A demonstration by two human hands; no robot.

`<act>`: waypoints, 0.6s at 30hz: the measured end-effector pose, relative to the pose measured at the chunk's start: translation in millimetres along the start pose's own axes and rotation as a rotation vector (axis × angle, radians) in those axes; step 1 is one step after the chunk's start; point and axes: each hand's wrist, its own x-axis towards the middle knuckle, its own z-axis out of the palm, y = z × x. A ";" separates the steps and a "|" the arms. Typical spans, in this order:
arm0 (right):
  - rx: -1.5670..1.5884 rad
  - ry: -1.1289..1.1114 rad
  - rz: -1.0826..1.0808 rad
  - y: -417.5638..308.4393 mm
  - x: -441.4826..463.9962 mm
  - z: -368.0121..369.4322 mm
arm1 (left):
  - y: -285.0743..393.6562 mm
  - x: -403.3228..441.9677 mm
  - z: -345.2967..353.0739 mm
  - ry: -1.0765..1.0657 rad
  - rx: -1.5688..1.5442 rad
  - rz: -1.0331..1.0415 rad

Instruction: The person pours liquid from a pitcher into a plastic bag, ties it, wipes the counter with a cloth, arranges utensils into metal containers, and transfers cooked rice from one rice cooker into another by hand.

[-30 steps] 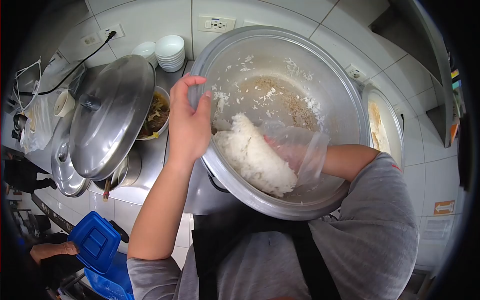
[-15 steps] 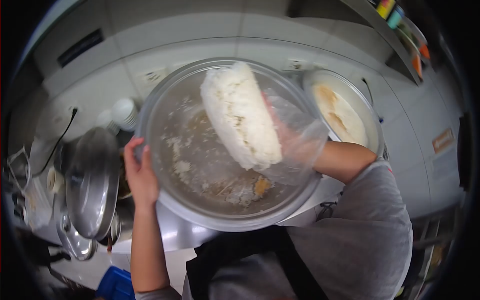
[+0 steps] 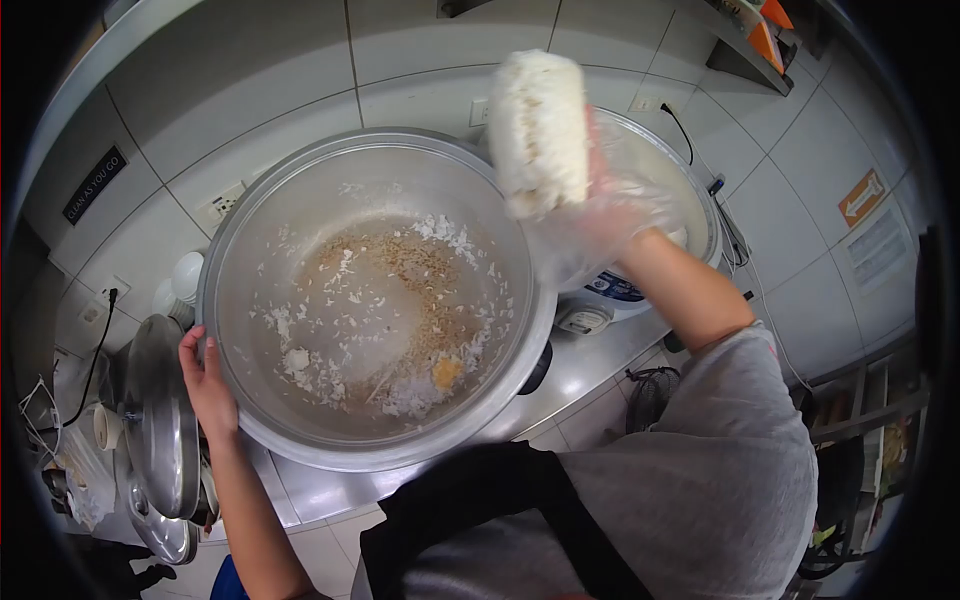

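A large, roughly cylindrical block of white cooked rice (image 3: 545, 135) is held up in my right hand (image 3: 610, 205), which wears a loose clear plastic glove. It hangs over the gap between the wide metal pot (image 3: 270, 415) and the second round pot behind it. My bare left hand (image 3: 208, 388) rests against the outer left side of the wide pot at its rim, thumb and fingers stretched and apart. Inside that pot, loose rice grains and brownish residue cling to the bottom, with a small yellowish lump (image 3: 447, 373) near the front right.
The second round pot (image 3: 708, 205) stands to the right, partly hidden by my right arm. Metal lids (image 3: 165, 420) lean at the left beside stacked white cups (image 3: 187, 277). Behind the steel counter (image 3: 575, 375) is a tiled wall with sockets and cables.
My right hand has lifted the rice block up and right, out from over the wide pot. My left hand stays at the rim. The camera view has shifted.
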 end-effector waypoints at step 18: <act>-2.090 0.609 0.041 -218.2 -100.5 -209.6 | -11.2 3.9 -4.8 -0.006 -0.014 -0.058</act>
